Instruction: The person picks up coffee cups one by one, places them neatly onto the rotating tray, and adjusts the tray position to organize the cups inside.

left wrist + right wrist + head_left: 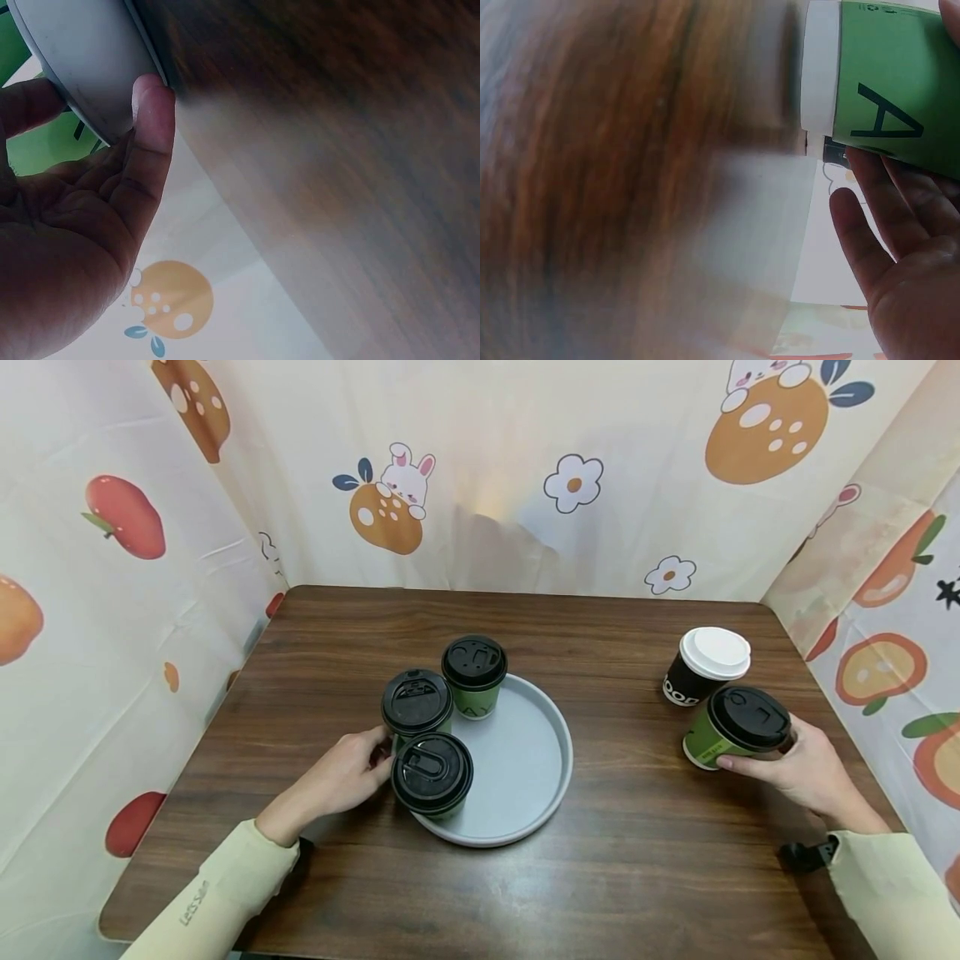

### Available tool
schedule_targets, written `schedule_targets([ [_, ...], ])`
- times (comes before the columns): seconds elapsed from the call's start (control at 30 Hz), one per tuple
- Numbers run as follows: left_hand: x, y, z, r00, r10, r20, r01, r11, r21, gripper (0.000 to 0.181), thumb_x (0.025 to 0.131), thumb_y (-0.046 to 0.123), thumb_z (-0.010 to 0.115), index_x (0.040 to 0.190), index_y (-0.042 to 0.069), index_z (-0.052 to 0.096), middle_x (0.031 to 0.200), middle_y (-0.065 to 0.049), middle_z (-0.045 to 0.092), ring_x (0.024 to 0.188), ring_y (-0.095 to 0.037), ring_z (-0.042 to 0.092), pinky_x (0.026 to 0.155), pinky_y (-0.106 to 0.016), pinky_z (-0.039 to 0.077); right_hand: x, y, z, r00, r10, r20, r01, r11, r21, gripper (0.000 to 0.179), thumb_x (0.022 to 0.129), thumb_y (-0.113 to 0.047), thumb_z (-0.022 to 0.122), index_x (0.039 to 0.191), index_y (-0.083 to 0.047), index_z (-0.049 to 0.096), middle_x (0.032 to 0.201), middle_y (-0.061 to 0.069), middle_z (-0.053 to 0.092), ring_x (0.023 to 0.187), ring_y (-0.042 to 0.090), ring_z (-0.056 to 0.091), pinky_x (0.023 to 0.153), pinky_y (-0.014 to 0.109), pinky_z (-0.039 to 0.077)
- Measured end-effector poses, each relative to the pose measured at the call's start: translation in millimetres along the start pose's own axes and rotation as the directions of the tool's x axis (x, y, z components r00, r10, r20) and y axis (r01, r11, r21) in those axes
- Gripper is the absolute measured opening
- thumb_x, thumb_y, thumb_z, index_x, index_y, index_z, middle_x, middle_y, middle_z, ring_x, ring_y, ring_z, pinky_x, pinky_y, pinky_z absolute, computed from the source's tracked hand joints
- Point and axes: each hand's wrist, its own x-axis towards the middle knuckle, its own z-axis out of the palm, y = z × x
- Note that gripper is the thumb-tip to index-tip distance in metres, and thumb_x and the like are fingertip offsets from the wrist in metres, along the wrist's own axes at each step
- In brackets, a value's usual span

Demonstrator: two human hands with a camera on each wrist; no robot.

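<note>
Woodgrain tbl [622,877]; R grip [813,768] holds green cup [708,742]; blk lid [750,717], wht base [820,71].

Before you lies a brown wood-grain table [600,877]; toward its right rear you have a white-lidded black cup [705,663] with white lettering. Pale cloth [487,410] hangs around you, printed with rabbits [405,485], orange fruit [384,527], white flowers [573,484] and, on your left, a red fruit [131,518].

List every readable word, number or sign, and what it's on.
"A": green paper cup in the right hand.
"Let's", rest unclear: left sleeve.
Too partial to read: white lettering on the black paper cup.
Too small or blurred: fine print beside the "A"; marks on the black lids.
</note>
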Motion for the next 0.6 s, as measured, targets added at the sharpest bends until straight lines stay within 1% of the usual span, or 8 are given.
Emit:
schedule_targets([
  [0.2,-0.4,0.4,-0.3,1.000,-0.005,-0.001,0.005,1.000,0.006,0.006,0.097,0.010,0.062,0.103,0.008,0.062,0.081,0.003,0.060,0.070,-0.010,0.054,0.062,-0.028,0.046,-0.8,-8.4,-0.2,1.000,-0.015,0.011,0.015,0.999,0.028,0.068,0.068,-0.009,0.096,0.128,-0.011,0.064,0.107,-0.018,0.070,0.097,-0.006,0.062,0.079,0.008,0.044],
  [0.33,-0.7,0.6,-0.4,1.000,-0.008,0.000,0.008,1.000,0.009,0.006,0.097,0.011,0.062,0.102,0.008,0.062,0.081,0.003,0.060,0.069,-0.010,0.054,0.062,-0.028,0.046,-0.6,-15.6,0.4,0.999,-0.036,0.026,0.035,0.998,0.045,0.069,0.068,-0.008,0.096,0.129,-0.011,0.064,0.110,-0.015,0.070,0.100,-0.004,0.062,0.082,0.009,0.042],
  [0.43,-0.5,0.7,-0.3,1.000,-0.009,-0.003,0.009,1.000,0.013,0.006,0.097,0.011,0.062,0.102,0.009,0.062,0.080,0.003,0.060,0.069,-0.010,0.054,0.062,-0.028,0.046,0.6,-20.6,2.3,0.998,-0.053,0.027,0.052,0.998,0.043,0.071,0.066,-0.008,0.097,0.129,-0.012,0.065,0.110,-0.015,0.070,0.100,-0.004,0.062,0.083,0.009,0.039],
  [0.6,-0.1,0.3,0.1,1.000,-0.009,-0.005,0.009,1.000,0.024,0.006,0.097,0.011,0.062,0.102,0.009,0.062,0.080,0.004,0.059,0.069,-0.010,0.054,0.062,-0.028,0.045,3.2,-28.1,7.1,0.997,-0.074,0.025,0.073,0.996,0.042,0.071,0.063,-0.006,0.097,0.127,-0.012,0.065,0.109,-0.015,0.070,0.100,-0.004,0.062,0.084,0.009,0.039],
])
